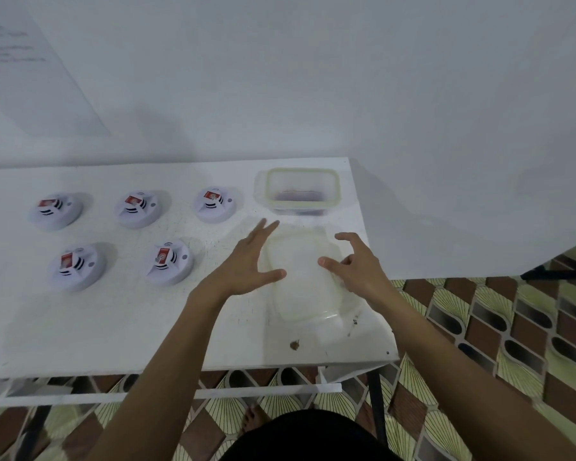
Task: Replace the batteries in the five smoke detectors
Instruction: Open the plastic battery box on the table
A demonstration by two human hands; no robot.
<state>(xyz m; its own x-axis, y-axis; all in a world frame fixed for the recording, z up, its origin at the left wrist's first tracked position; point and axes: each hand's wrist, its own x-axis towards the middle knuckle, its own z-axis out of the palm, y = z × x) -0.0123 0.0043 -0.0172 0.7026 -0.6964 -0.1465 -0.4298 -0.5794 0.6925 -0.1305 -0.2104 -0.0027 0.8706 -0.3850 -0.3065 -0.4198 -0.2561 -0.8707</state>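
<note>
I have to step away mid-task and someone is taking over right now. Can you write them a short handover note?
Left hand: open, fingers straight, at the left edge of the lid.
Right hand: fingers loosely curved over the lid's right edge, no grip visible.
Things: five smoke detectors on the table, three behind, two in front. Clear container at back right, with dark items inside too blurred to name.
Done: container uncovered, lid flat on the table.
Left: no detector looks opened, so probably all five battery swaps.
</note>
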